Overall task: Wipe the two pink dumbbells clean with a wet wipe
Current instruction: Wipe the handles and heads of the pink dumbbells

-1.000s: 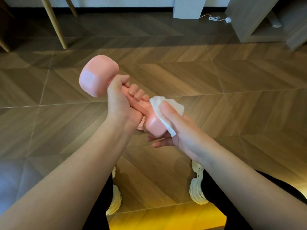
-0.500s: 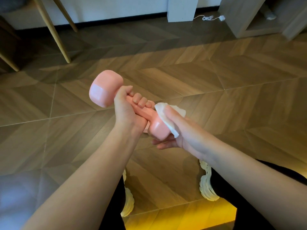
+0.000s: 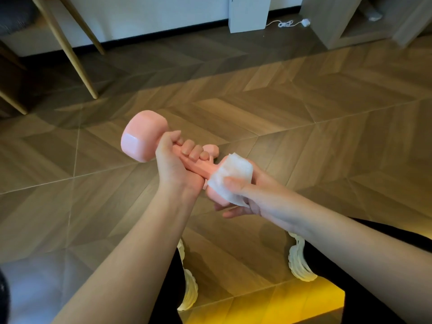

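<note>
I hold a pink dumbbell (image 3: 142, 139) tilted in the air above the wooden floor. My left hand (image 3: 173, 169) grips its handle just below the far head. My right hand (image 3: 254, 197) holds a white wet wipe (image 3: 231, 176) wrapped over the near head, thumb pressing on top and fingers curled underneath. Most of that near head is hidden by the wipe and my hand. A bit of a second pink dumbbell (image 3: 211, 149) shows on the floor just beyond my left fingers.
Slanted wooden chair legs (image 3: 70, 50) stand at the upper left. A white box (image 3: 249, 12), a white cable (image 3: 287, 23) and a wooden cabinet (image 3: 339, 19) line the far wall. My white shoes (image 3: 301, 263) rest on the floor below my arms.
My right hand has spread the wipe further over the near head, covering more of it. Both hands sit lower in view, and the second dumbbell now peeks out behind my left fingers.
</note>
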`<act>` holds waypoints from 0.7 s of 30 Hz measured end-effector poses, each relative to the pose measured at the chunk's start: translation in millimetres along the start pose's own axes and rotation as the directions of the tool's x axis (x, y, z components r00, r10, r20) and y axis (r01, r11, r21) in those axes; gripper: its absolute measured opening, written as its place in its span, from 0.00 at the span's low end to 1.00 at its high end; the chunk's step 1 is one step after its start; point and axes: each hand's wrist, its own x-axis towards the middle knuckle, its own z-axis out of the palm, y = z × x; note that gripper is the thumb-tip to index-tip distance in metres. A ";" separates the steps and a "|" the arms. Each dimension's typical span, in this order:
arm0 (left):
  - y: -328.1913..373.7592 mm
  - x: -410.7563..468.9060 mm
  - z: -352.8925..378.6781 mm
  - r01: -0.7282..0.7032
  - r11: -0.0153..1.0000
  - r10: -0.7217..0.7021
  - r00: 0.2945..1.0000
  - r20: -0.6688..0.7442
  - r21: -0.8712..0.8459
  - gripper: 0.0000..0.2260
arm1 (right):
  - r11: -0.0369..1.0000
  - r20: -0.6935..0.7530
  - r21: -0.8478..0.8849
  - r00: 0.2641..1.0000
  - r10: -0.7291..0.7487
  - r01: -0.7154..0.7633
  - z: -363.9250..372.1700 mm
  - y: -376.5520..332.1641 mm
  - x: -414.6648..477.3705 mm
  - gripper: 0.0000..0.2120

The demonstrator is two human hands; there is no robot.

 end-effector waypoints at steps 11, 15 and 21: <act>-0.1 0.8 2.1 -0.001 0.999 0.000 1.000 0.015 0.040 0.15 | 0.968 0.042 0.224 0.993 0.108 -0.115 1.9 -4.6 3.2 0.22; 2.5 -1.4 -1.4 -0.008 0.999 0.007 1.000 0.027 0.039 0.15 | 0.984 0.101 0.160 0.993 0.068 -0.084 3.8 -5.0 4.0 0.24; 0.8 -3.9 -1.7 -0.007 0.999 0.004 0.998 0.056 0.052 0.16 | 0.998 -0.041 0.066 0.999 0.017 -0.014 16.2 1.4 4.0 0.19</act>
